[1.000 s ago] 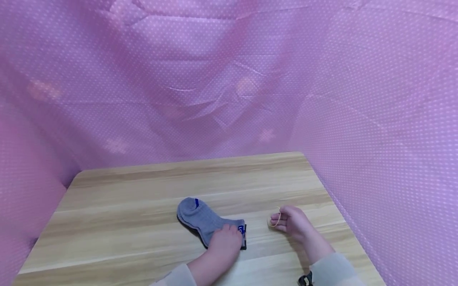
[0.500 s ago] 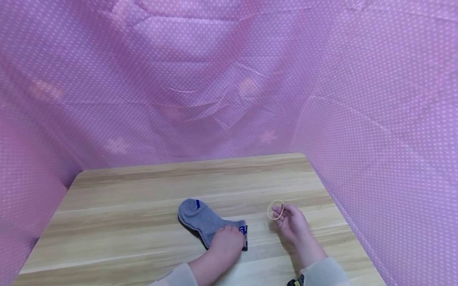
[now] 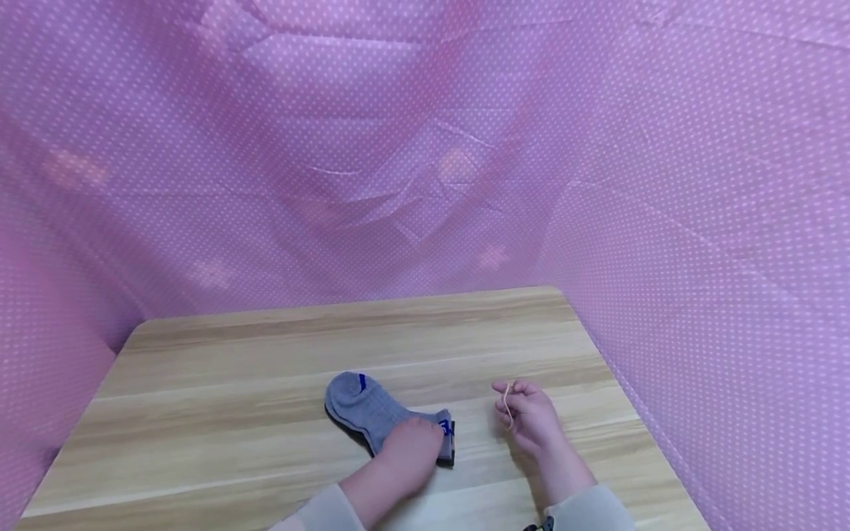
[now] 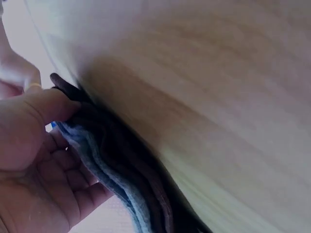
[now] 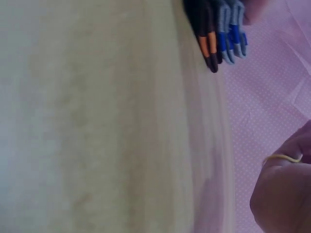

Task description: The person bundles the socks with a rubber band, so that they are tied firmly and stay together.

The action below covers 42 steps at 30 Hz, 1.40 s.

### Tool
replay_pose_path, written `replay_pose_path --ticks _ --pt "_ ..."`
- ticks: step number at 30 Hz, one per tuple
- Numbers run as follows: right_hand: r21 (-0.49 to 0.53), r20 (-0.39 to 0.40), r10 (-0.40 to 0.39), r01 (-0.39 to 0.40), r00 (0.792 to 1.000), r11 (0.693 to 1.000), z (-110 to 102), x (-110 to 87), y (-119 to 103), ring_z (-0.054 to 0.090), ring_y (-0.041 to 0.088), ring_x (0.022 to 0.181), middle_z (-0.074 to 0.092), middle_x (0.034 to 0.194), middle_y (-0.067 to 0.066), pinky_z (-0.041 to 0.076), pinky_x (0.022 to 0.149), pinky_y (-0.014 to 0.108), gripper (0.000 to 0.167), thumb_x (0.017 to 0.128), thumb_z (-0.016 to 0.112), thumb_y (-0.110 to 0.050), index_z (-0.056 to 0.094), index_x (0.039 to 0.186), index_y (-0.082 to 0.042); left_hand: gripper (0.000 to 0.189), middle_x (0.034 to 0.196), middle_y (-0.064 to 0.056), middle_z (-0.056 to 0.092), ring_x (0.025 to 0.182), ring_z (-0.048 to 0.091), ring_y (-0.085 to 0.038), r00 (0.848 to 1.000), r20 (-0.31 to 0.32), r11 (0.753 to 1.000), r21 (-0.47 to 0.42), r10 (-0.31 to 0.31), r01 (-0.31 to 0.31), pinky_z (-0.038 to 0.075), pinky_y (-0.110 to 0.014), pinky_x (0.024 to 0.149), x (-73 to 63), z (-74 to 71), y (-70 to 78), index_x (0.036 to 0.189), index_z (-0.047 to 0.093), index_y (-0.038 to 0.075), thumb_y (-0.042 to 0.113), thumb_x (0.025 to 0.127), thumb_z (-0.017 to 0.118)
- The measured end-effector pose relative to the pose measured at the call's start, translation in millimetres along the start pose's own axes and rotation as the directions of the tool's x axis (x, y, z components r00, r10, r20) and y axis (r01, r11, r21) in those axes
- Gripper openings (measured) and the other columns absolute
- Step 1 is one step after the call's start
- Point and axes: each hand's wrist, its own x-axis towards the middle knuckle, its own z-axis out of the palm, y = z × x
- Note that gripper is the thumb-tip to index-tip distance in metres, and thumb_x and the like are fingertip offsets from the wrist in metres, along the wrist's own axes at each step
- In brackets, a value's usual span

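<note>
A grey sock pair (image 3: 365,404) with blue marks lies stacked over a dark sock pair (image 4: 109,131) on the table. My left hand (image 3: 413,450) grips the stack close to its cuffs. In the left wrist view its thumb lies against the dark layers and the other fingers are on the grey side. To the right of the cuffs, my right hand (image 3: 534,420) is raised over the table with a thin yellow rubber band (image 3: 507,404) held at its fingers. The right wrist view shows orange and blue stripes at the cuffs.
The wood-grain table (image 3: 252,376) has rounded far corners. Pink dotted cloth (image 3: 398,147) hangs behind it and along both sides. A dark band (image 3: 541,525) shows at my right sleeve.
The rubber band was seen as a round loop at my right fingertips; now it looks narrow and lies across the fingers, which have turned. My left hand stays on the socks.
</note>
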Motion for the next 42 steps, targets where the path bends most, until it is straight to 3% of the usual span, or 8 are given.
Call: replay_pose_path --ticks 4,7,12,16,22,28,33,42 --pt "-0.163 0.045 0.036 -0.029 0.998 0.986 6.7 -1.3 2.1 0.065 0.009 0.067 0.077 0.109 0.007 0.042 0.050 0.014 0.023 0.104 0.061 -0.003 0.060 0.084 -0.013 0.020 0.092 -0.006 0.072 0.090 0.068 -0.023 0.998 0.064 0.991 -0.131 -0.004 0.012 0.058 -0.038 0.085 5.0 -0.2 -16.0 0.103 0.072 0.009 0.014 0.084 0.076" --pt "-0.271 0.124 0.039 -0.004 0.992 0.963 12.1 -2.6 4.3 0.073 0.016 0.079 0.078 0.115 0.011 0.051 0.059 0.019 0.015 0.105 0.064 -0.013 0.070 0.091 -0.009 0.023 0.092 -0.005 0.071 0.090 0.069 -0.024 0.995 0.101 0.979 -0.205 -0.003 0.024 0.058 -0.040 0.085 8.5 -1.0 -26.5 0.104 0.073 0.008 0.016 0.083 0.077" --pt "-0.456 0.297 -0.066 0.202 0.952 0.867 25.2 -5.4 11.6 0.076 0.028 0.099 0.073 0.121 0.027 0.062 0.083 0.032 0.020 0.095 0.076 -0.003 0.070 0.108 0.011 0.018 0.086 -0.002 0.068 0.083 0.068 -0.021 0.995 0.102 0.968 -0.252 0.021 0.005 0.058 -0.041 0.081 11.3 -2.6 -41.2 0.099 0.071 0.010 0.016 0.083 0.075" --pt "-0.621 0.385 -0.105 0.342 0.917 0.705 37.3 -15.9 13.0 0.073 0.037 0.108 0.073 0.122 0.025 0.059 0.094 0.040 0.037 0.083 0.088 -0.006 0.071 0.112 0.010 0.012 0.080 0.002 0.064 0.078 0.065 -0.019 0.996 0.087 0.954 -0.298 0.020 0.007 0.057 -0.042 0.080 10.2 -1.8 -43.2 0.089 0.065 0.014 0.016 0.081 0.075" --pt "-0.748 0.526 -0.137 0.533 0.839 0.395 52.3 -28.6 16.6 0.068 0.031 0.119 0.073 0.126 0.007 0.053 0.103 0.052 0.049 0.072 0.096 -0.013 0.072 0.115 -0.006 0.012 0.078 0.006 0.062 0.076 0.064 -0.017 0.997 0.078 0.911 -0.412 -0.001 0.033 0.056 -0.045 0.083 7.9 -0.5 -45.4 0.085 0.062 0.017 0.015 0.081 0.073" --pt "-0.727 0.635 -0.178 0.660 0.751 0.191 65.8 -32.9 16.6 0.063 0.024 0.121 0.067 0.126 0.005 0.049 0.110 0.047 0.059 0.064 0.097 -0.011 0.069 0.116 -0.008 0.018 0.072 0.012 0.053 0.068 0.054 -0.009 0.995 0.098 0.843 -0.534 -0.013 0.064 0.051 -0.048 0.084 4.4 -3.1 -48.5 0.079 0.056 0.022 0.012 0.083 0.070" --pt "-0.742 0.639 -0.156 0.657 0.753 0.135 75.2 -29.1 17.9 0.056 0.027 0.132 0.062 0.134 0.008 0.046 0.113 0.045 0.066 0.062 0.099 -0.018 0.066 0.118 -0.011 0.013 0.074 0.011 0.056 0.070 0.055 -0.010 0.993 0.114 0.832 -0.549 -0.024 0.083 0.050 -0.047 0.082 3.5 -4.2 -51.6 0.083 0.058 0.020 0.014 0.085 0.070" --pt "-0.730 0.654 -0.090 0.658 0.751 0.183 84.6 -12.1 22.7 0.054 0.028 0.133 0.058 0.141 0.012 0.044 0.115 0.047 0.073 0.061 0.099 -0.018 0.063 0.124 -0.011 0.009 0.093 0.007 0.071 0.090 0.068 -0.013 0.995 0.098 0.786 -0.613 -0.028 0.082 0.051 -0.050 0.092 0.3 -1.7 -60.0 0.096 0.067 0.016 0.018 0.089 0.072"
